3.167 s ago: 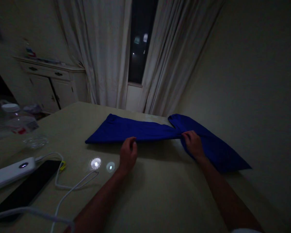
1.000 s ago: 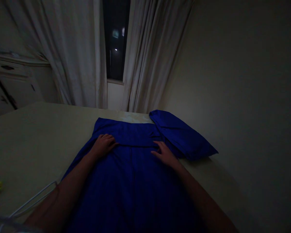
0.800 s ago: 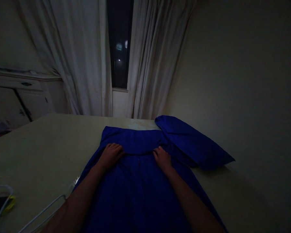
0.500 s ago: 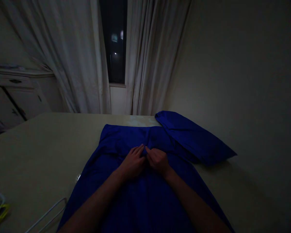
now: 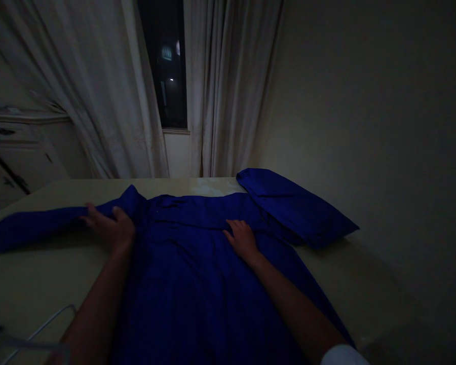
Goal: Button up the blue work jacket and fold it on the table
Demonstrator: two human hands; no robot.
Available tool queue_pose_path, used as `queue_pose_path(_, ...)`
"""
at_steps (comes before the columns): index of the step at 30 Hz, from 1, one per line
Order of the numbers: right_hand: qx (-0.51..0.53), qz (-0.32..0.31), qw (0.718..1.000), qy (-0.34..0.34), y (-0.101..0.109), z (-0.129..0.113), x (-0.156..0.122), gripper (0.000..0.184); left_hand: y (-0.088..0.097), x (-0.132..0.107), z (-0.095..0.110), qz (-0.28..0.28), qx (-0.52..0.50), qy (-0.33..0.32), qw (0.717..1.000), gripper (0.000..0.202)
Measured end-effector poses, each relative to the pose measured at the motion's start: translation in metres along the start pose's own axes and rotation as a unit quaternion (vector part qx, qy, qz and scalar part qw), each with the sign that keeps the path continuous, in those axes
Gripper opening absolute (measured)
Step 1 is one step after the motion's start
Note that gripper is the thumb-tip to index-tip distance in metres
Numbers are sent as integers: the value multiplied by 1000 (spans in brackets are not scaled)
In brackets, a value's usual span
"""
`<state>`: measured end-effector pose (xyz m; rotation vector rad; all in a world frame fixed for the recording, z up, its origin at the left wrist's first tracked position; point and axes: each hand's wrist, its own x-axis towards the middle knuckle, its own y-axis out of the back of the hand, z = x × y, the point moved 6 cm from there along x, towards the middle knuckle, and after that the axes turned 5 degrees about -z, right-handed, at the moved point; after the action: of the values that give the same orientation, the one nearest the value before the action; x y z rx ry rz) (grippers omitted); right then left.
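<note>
A dark blue garment (image 5: 197, 284) lies spread flat on a pale table (image 5: 41, 274) in a dim room. One sleeve (image 5: 41, 223) stretches out to the left. The other sleeve (image 5: 292, 208) lies folded over at the right. My left hand (image 5: 110, 225) rests flat with fingers apart where the left sleeve joins the body. My right hand (image 5: 241, 237) lies flat on the cloth just below the collar, fingers stretched out. Neither hand grips anything.
A white cable (image 5: 41, 329) loops on the table at the lower left. White curtains (image 5: 220, 86) frame a dark window (image 5: 167, 61) behind the table. A pale cabinet (image 5: 11, 152) stands at the far left. A bare wall runs along the right.
Both hands were together at the garment's middle half a second ago. My left hand has since swept out to the left, and the left sleeve now lies unfolded across the table.
</note>
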<state>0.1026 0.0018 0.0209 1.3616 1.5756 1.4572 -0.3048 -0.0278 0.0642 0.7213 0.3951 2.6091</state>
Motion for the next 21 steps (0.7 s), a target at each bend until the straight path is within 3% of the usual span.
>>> queue_pose_path(2,-24,2,1000,-7,4,1,-2,42,-12,-18,1,-41,43,-23,998,77)
queue_pose_path(5,-53,3,999,4,10,0,-4,49,-23,-28,-11,-76,58,-10,995,78)
queue_pose_path(8,-67,7,997,33,13,-14,1,59,-19,-26,-21,-35,51,1,998,79)
queue_pose_path(11,-57,-9,994,89,7,-50,15,60,-13,-25,-21,1,48,-11,999,83)
queue_pose_path(15,-46,-85,990,105,-1,-88,41,30,-9,-25,-17,11,39,-40,998,78)
queue_pose_path(16,-26,-83,992,97,7,-87,48,22,-8,-24,-17,6,38,-36,999,76)
queue_pose_path(18,76,6,995,59,43,-66,55,16,-8,-21,-20,-7,34,-14,999,73)
queue_pose_path(21,231,196,953,-22,119,6,39,20,-8,-21,-21,-23,25,22,999,67)
